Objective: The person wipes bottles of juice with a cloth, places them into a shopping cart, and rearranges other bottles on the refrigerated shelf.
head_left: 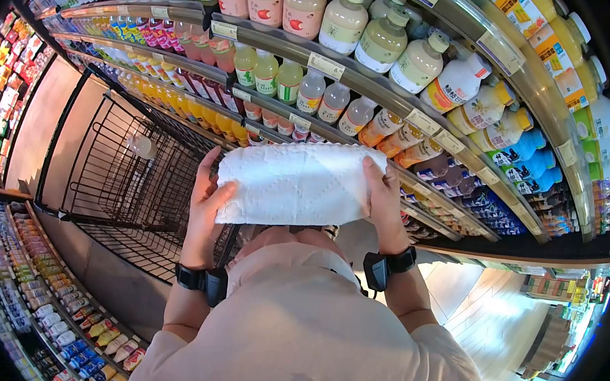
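Note:
A white, dimpled paper towel is stretched level between my two hands, in front of my chest. My left hand grips its left end, the thumb lying on the near face. At the opposite end my right hand pinches the towel, thumb on top and the other fingers mostly hidden behind it. Just beyond the towel are shelved drinks, among them a small clear bottle with a pale label and orange-labelled bottles.
A black wire shopping cart stands to the left, with a pale, translucent container in it. Tiered shelves of bottled drinks curve across the front. More shelves of small bottles are at lower left. Tiled floor shows at right.

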Demonstrator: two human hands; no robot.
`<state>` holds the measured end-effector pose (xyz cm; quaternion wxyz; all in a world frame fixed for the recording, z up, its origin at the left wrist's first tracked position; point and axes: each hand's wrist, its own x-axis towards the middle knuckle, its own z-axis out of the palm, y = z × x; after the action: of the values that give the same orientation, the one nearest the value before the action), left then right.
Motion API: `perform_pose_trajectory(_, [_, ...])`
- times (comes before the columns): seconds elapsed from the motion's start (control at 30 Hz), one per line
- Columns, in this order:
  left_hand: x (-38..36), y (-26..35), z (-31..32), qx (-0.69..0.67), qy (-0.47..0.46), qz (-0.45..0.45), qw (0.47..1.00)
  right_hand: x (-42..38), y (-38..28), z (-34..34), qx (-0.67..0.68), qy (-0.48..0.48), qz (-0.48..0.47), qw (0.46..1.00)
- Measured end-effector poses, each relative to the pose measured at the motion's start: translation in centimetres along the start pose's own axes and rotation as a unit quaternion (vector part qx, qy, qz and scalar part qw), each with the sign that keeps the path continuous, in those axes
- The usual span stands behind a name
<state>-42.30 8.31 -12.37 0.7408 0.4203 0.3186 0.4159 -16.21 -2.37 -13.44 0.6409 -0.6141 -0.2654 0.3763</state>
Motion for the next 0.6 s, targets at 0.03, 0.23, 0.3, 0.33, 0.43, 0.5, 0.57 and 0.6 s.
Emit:
perform_pose_trajectory(0.03, [0.2,-0.3,-0.3,0.000,0.001,0.000,1.000,0.2,0.4,-0.1,-0.024,0.017,0.031,0.999])
perform_pose_trajectory(0.23, [0.9,-0.7,1.6,0.215,-0.026,0.118,0.969,-0.5,-1.2,4.1,-0.221,-0.041,0.107,0.969])
perform_pose_trajectory(0.3, [0.5,-0.8,3.2,0.344,-0.070,0.166,0.921,-0.7,-0.2,5.8,-0.220,-0.080,0.105,0.966])
perform_pose_trajectory(0.33, [0.1,-0.6,3.9,0.412,-0.089,0.162,0.892,-0.6,1.5,6.3,-0.194,-0.125,0.034,0.972])
perform_pose_trajectory(0.43, [-0.3,-0.6,5.3,0.438,-0.097,0.163,0.879,-1.6,1.8,8.2,-0.087,-0.176,0.000,0.980])
perform_pose_trajectory(0.5, [-0.3,-1.0,4.7,0.447,-0.092,0.194,0.868,-1.8,2.2,8.5,-0.060,-0.168,0.002,0.984])
perform_pose_trajectory(0.57, [-0.5,-1.2,4.2,0.457,-0.081,0.226,0.856,-1.4,3.7,8.3,-0.056,-0.176,0.031,0.982])
perform_pose_trajectory(0.6, [-0.5,-1.2,4.2,0.476,-0.083,0.217,0.848,-1.5,3.5,8.4,-0.057,-0.181,0.031,0.981])
